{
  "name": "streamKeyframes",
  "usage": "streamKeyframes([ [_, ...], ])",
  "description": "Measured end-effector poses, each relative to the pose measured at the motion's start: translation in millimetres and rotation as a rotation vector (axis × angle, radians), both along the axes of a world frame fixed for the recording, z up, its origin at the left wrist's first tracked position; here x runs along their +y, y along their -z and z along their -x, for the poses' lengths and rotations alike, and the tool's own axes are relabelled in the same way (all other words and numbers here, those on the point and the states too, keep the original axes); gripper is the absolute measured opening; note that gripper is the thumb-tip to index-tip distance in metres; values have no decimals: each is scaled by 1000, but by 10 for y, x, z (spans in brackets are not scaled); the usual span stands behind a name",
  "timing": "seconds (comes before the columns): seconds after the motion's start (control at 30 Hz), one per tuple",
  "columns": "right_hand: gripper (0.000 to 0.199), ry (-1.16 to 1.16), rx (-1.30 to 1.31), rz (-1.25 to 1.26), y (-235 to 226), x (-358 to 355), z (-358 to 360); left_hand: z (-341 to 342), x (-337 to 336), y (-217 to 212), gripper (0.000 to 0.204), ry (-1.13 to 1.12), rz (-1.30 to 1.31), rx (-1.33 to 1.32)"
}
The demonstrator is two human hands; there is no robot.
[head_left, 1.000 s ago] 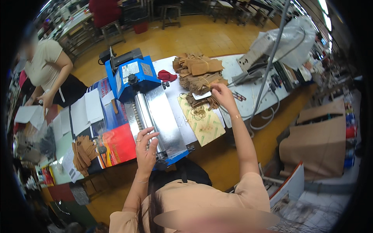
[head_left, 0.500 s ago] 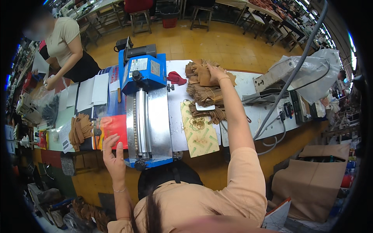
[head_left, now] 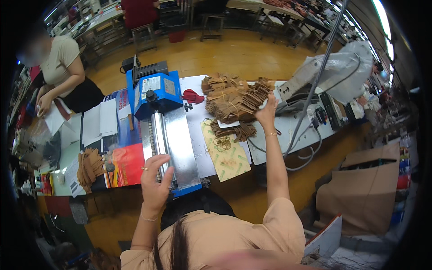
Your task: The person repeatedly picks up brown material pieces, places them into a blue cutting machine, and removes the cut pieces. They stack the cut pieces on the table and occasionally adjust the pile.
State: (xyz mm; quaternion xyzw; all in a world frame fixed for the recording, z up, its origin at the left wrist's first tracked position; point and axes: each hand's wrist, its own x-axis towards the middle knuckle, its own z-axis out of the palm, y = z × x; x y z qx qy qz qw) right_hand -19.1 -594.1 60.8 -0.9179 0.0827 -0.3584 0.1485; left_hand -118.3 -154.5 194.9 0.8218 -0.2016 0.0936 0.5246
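A long white-topped workbench runs across the view. On it, near the centre, stands a blue roller machine with a steel bed. At 2 o'clock from the machine lies a heap of bundled brown leather pieces, and a red cloth sits between them. At 4 o'clock lies a patterned tan sheet; at 8 o'clock, a stack of brown pieces.

Workbench — blue roller machine at centre; left hand open over its near steel plate. Right hand reaching far right, touching bundled brown leather pieces. Rubber bands on a patterned board — nearer.
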Motion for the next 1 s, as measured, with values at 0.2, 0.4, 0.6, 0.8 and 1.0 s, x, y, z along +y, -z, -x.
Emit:
streamKeyframes([
  [0.2, 98, -152, -211, 52, -568, 565, 1175, 136, -306, 63, 35, 300, 40, 28],
  [0.4, 66, -281, -112, 218, -1015, 1060, 1962, 358, -656, 247, 44, 604, -286, 140],
  [0.6, 99, -234, -121, -116, -957, 1092, 2161, 755, -1232, 572, 100, 681, -116, 406],
  [0.8, 57, -234, 228, -125, -1140, 1133, 2260, 954, -1911, 1180, 108, 628, 384, 868],
  [1.0, 22, -560, 433, -354, -1507, 853, 2327, 1009, -2370, 1394, 72, 489, 1191, 1062],
])
